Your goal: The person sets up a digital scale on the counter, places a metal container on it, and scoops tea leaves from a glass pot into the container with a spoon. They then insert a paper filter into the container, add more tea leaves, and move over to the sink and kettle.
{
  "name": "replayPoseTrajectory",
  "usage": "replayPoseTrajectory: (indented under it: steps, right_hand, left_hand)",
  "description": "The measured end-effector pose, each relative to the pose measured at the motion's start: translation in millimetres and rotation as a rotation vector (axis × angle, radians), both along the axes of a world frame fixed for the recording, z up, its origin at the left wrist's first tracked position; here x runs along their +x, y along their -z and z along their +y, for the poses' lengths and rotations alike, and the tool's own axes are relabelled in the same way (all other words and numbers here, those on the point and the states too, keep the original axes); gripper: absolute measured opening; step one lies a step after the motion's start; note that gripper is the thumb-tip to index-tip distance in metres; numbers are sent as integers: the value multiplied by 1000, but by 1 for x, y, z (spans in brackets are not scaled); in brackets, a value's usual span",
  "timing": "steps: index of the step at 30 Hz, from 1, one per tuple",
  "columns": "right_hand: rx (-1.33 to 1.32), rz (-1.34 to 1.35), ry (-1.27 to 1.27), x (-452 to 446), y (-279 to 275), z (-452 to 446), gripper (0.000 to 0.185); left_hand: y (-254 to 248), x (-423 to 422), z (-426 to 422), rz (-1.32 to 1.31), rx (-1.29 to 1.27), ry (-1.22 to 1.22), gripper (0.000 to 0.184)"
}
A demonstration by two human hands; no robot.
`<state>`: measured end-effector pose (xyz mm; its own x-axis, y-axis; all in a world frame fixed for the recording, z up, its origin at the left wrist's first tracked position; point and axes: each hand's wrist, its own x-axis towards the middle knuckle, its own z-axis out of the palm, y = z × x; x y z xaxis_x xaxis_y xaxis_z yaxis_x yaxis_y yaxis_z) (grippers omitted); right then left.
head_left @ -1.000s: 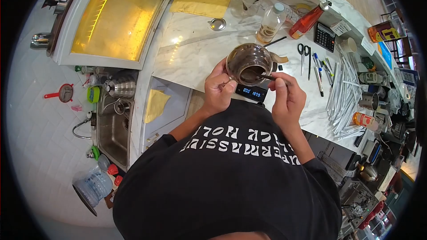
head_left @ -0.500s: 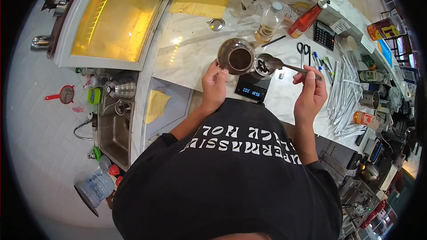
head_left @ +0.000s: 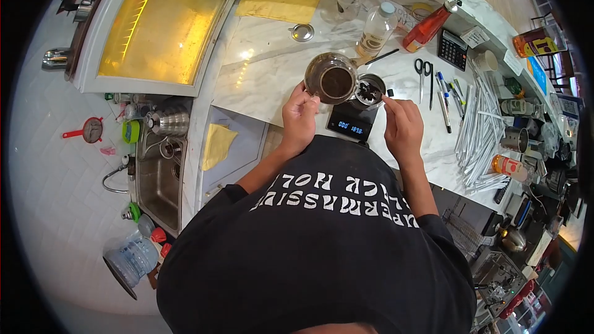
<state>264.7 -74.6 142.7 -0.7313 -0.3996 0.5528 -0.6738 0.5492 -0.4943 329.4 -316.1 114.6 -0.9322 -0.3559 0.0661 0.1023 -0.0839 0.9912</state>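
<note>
My left hand [head_left: 301, 122] grips a round glass pot [head_left: 316, 72] by its side, tilted so its open mouth shows; something dark lies inside. Right beside the pot, a small metal cup [head_left: 379, 79] holds dark, leaf-like bits. My right hand [head_left: 405, 128] is at the cup's right rim, fingers pinched together. What lies between its fingertips is too small to make out, and the spoon is not clearly visible. Partly under the cup, a black digital scale [head_left: 349, 125] shows lit blue digits.
Behind the pot stand a clear bottle [head_left: 376, 29] and a red bottle [head_left: 427, 26]. Scissors [head_left: 422, 77], a calculator [head_left: 453, 48] and many wrapped straws [head_left: 479, 136] lie on the right. A round metal lid [head_left: 302, 32] rests at the back; a sink [head_left: 158, 185] is on the left.
My right hand has moved left to the cup's rim. The spoon it held over the cup no longer shows clearly. My left hand and the pot have barely moved.
</note>
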Motion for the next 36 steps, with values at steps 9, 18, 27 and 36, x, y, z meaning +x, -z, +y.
replayPoseTrajectory:
  steps: [9, 18, 27, 36]
  right_hand:
    - [-75, 17, 26, 5, 5, -4, 22]
    - [-411, -6, 89, 22, -38, -7, 20]
    - [-314, -31, -186, 22, -59, -39, 20]
    - [-338, -161, -165, 28, -54, -37, 16]
  left_hand:
    - [7, -2, -7, 7, -30, 7, 27]
    - [8, 1, -10, 78, -31, 86, 17]
    - [-15, -2, -2, 277, -125, 174, 25]
    - [-16, 1, 0, 333, -133, 170, 29]
